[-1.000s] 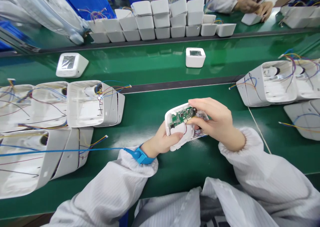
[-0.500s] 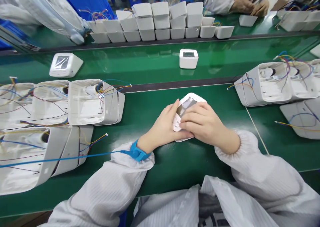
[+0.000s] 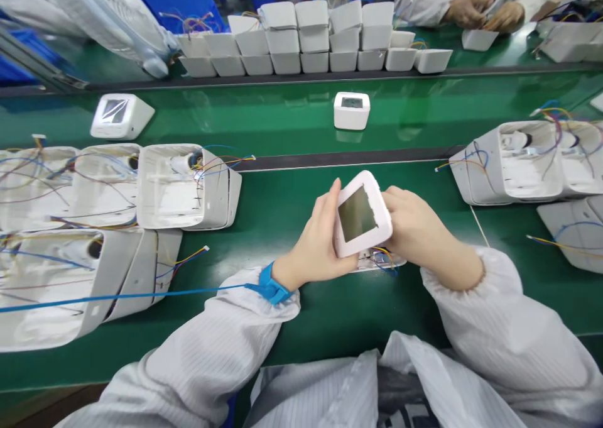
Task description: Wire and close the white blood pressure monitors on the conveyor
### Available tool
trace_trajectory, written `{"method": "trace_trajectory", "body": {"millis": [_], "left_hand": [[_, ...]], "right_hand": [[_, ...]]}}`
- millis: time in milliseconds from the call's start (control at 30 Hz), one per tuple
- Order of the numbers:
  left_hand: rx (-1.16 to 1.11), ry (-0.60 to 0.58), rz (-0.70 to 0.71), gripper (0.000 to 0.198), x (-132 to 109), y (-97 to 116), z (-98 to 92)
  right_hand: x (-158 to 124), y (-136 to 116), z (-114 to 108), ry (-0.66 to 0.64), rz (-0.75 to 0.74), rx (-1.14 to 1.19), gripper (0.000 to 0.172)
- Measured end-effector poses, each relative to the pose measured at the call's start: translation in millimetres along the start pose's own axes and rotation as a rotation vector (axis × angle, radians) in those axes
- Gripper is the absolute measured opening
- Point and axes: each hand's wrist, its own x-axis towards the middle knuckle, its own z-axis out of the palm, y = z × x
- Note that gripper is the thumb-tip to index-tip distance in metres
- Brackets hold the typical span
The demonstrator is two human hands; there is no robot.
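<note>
My left hand [image 3: 318,239] is closed around the left side of a white display housing [image 3: 343,247], thumb and fingers gripping its edge. The housing is tilted, and its greenish-grey screen [image 3: 357,214] faces up towards me. At its right edge is my right hand [image 3: 414,227], fingers curled in behind it, so what they grip is hidden. Underneath, partly covered, a white part with a circuit and coloured wires [image 3: 384,258] rests on the green table. A blue wrist strap [image 3: 271,283] with a cord is on my left wrist.
Open white casings with loose wires stand at left [image 3: 174,189] and right [image 3: 522,164]. Beyond a dark strip sit two finished-looking white screen units [image 3: 352,110], [image 3: 120,117]. Stacked white shells [image 3: 301,38] line the back, beside a white fan [image 3: 103,19]. A co-worker's hands [image 3: 485,10] work at upper right.
The display housing has been raised and tilted, uncovering the wired part beneath it. My right hand has moved from over the screen to behind the housing's right edge. The view has shifted slightly.
</note>
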Motion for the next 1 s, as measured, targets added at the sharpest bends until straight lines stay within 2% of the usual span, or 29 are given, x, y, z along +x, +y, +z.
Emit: {"method": "trace_trajectory", "body": {"millis": [167, 233, 333, 467, 633, 833, 1000], "left_hand": [[-0.165, -0.003, 0.024, 0.109, -2.3, 1.8, 0.6], [-0.265, -0.005, 0.023, 0.103, -4.2, -0.5, 0.9], [-0.400, -0.012, 0.006, 0.095, -6.1, -4.7, 3.6], [-0.560, -0.023, -0.061, 0.097, -5.9, -6.9, 8.6], [-0.541, -0.032, -0.072, 0.087, -6.1, -6.4, 6.6], [-0.576, 0.002, -0.064, 0.073, -10.4, -11.8, 5.6], [-0.762, 0.085, -0.105, 0.078, -12.3, -14.7, 13.3]], "right_hand": [[7.3, -26.8, 12.7, -0.133, 0.012, -0.144, 0.019], [10.6, -31.2, 15.9, -0.134, 0.052, -0.210, 0.019], [12.0, -30.6, 14.1, -0.095, 0.122, -0.259, 0.017], [9.6, -28.9, 7.7, -0.106, 0.168, -0.277, 0.017], [12.6, -25.8, 8.5, -0.108, 0.150, -0.280, 0.020], [16.9, -1.3, 13.4, -0.015, 0.094, -0.073, 0.013], [16.3, 0.1, 20.1, 0.037, 0.085, 0.119, 0.028]]}}
